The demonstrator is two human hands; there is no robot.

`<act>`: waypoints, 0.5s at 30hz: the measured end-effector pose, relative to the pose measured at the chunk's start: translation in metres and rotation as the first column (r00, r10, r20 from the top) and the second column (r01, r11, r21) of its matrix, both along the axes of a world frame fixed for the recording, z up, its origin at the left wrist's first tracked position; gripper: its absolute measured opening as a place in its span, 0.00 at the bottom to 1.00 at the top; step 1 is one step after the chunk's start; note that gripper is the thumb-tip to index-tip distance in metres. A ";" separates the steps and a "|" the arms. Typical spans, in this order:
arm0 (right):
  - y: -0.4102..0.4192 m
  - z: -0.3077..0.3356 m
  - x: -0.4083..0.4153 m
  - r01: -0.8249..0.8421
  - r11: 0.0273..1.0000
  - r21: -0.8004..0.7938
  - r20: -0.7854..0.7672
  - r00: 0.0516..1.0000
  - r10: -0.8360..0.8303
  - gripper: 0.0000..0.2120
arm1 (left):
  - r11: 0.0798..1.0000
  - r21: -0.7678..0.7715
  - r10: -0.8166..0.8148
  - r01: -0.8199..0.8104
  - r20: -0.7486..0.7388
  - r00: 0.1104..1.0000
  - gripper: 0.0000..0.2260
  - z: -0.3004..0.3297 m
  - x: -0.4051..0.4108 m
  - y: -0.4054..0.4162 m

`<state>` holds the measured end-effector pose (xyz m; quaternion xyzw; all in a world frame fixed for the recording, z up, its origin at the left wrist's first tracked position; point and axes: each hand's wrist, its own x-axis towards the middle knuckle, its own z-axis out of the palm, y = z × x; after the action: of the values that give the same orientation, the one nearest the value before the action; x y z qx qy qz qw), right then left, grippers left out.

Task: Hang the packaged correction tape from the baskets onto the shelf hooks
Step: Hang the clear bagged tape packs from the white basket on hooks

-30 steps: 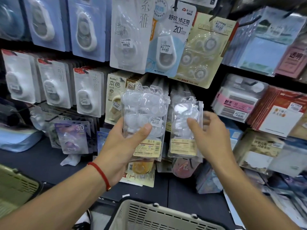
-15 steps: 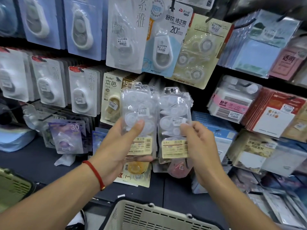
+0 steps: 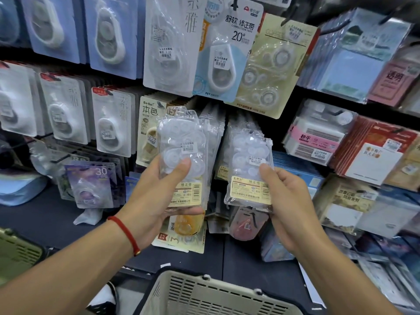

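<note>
My left hand grips a stack of clear correction tape packs with yellow label cards, thumb across the front. My right hand pinches a single clear pack of the same kind by its right edge, held apart from the stack. Both are held up in front of the middle row of the shelf, where similar clear packs hang on hooks. A beige basket sits below my hands at the bottom edge.
Blister-carded correction tapes fill the hooks to the left and above. Sticky-note packs and card packs hang at right. A green basket is at lower left. A dark shelf ledge runs below the hooks.
My right hand has drawn the single pack away to the right of the stack; half a second ago the two were side by side. My left hand has stayed about where it was.
</note>
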<state>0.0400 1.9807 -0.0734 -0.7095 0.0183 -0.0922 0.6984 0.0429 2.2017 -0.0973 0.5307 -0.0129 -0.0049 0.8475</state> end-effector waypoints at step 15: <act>0.025 -0.018 -0.009 -0.027 0.885 -0.464 0.172 0.978 0.120 0.17 | 0.955 0.140 -0.277 0.263 0.093 0.956 0.23 -0.006 -0.011 -0.019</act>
<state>0.0309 2.0055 -0.0911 -0.8420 -0.0996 -0.1365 0.5122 0.0323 2.1823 -0.1037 0.5759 -0.1326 -0.0919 0.8015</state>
